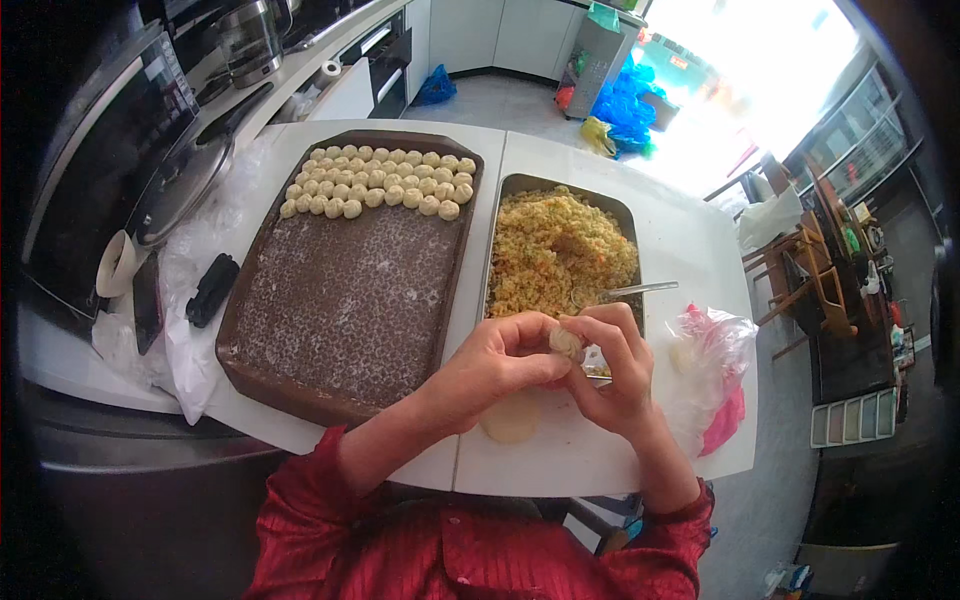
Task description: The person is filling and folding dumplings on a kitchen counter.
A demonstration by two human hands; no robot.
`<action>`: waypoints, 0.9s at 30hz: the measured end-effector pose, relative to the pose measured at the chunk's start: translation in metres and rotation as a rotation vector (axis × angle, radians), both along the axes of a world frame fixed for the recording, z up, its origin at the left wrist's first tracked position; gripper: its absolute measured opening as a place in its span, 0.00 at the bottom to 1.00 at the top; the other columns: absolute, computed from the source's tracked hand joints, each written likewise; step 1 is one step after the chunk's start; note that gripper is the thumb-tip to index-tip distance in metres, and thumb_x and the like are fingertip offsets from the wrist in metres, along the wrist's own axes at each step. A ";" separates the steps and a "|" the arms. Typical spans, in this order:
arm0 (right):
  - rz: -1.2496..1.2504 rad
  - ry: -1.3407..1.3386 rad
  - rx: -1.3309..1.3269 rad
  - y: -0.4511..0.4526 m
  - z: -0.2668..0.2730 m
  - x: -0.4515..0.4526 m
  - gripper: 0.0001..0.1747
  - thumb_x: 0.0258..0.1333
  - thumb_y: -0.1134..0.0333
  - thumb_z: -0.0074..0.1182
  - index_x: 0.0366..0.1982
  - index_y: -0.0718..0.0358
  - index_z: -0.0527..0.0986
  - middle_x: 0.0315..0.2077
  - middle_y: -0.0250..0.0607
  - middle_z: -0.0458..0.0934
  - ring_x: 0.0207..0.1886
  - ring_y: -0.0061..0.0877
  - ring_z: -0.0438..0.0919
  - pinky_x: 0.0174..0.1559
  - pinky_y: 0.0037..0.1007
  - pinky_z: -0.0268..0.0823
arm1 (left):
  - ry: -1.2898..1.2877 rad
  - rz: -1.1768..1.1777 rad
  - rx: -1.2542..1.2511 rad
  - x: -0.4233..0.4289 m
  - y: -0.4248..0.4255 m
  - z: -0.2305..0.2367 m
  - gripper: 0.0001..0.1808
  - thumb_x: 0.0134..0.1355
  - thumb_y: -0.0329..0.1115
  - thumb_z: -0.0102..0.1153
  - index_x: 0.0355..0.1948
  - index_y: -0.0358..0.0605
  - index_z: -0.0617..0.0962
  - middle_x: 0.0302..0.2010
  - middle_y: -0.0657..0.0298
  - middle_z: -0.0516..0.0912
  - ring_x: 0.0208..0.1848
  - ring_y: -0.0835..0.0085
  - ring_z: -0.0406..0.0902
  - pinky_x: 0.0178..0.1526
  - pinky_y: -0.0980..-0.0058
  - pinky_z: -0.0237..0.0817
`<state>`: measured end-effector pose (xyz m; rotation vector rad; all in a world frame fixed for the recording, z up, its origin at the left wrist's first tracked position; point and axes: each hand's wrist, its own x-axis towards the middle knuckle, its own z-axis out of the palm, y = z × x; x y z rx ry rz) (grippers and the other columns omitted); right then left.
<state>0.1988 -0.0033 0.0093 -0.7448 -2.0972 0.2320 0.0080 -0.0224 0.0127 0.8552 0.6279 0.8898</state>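
Between the fingertips of my left hand (499,356) and my right hand (619,360) is a small pleated dough bun (566,343), its folds gathered in a swirl. Both hands are over the near edge of a metal tray (636,247) heaped with a crumbly yellow filling (559,244) flecked with orange and green. A spoon (645,288) is stuck in the filling, its handle pointing right. Below my left hand a round dough wrapper (510,418) lies on the white table, partly covered by the hand. To the left, a floured brown tray (337,292) carries rows of shaped buns (382,180) at its far end.
A clear and pink plastic bag (712,375) lies at the table's right side. Left of the brown tray are a black object (212,290), white plastic bags (184,367) and a glass lid (191,184). A glass kettle (251,45) stands on the counter; blue bags (626,97) sit on the floor.
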 end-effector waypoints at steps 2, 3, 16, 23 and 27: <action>-0.010 -0.008 0.018 0.000 0.000 -0.001 0.26 0.38 0.79 0.67 0.45 0.65 0.76 0.36 0.46 0.76 0.34 0.38 0.80 0.33 0.35 0.75 | 0.005 0.003 0.008 0.000 0.000 -0.001 0.11 0.64 0.30 0.62 0.46 0.38 0.79 0.42 0.65 0.82 0.45 0.79 0.79 0.51 0.77 0.71; -0.020 -0.015 0.036 0.000 0.001 -0.001 0.25 0.38 0.78 0.68 0.44 0.65 0.76 0.36 0.46 0.76 0.35 0.39 0.80 0.33 0.36 0.75 | 0.003 0.003 -0.002 0.000 0.000 -0.001 0.11 0.65 0.31 0.61 0.46 0.38 0.79 0.41 0.65 0.82 0.45 0.80 0.79 0.51 0.77 0.72; 0.087 0.006 -0.050 -0.001 0.012 -0.001 0.24 0.42 0.75 0.69 0.45 0.66 0.76 0.40 0.49 0.76 0.41 0.42 0.78 0.40 0.38 0.73 | 0.065 0.040 0.018 -0.001 0.000 0.000 0.11 0.67 0.36 0.60 0.42 0.37 0.79 0.37 0.66 0.81 0.40 0.81 0.78 0.45 0.78 0.71; 0.056 -0.010 -0.025 -0.002 0.006 0.002 0.22 0.42 0.77 0.67 0.44 0.66 0.77 0.41 0.48 0.76 0.42 0.42 0.77 0.41 0.37 0.72 | 0.097 0.016 0.043 0.000 0.000 0.003 0.12 0.65 0.35 0.60 0.42 0.37 0.79 0.36 0.66 0.81 0.39 0.81 0.78 0.44 0.79 0.72; 0.036 0.011 -0.026 -0.003 0.002 -0.001 0.22 0.41 0.77 0.67 0.43 0.65 0.77 0.41 0.48 0.76 0.41 0.41 0.77 0.41 0.38 0.72 | 0.174 0.026 0.052 -0.001 -0.001 0.004 0.11 0.64 0.33 0.61 0.43 0.36 0.79 0.36 0.66 0.82 0.39 0.82 0.78 0.44 0.79 0.72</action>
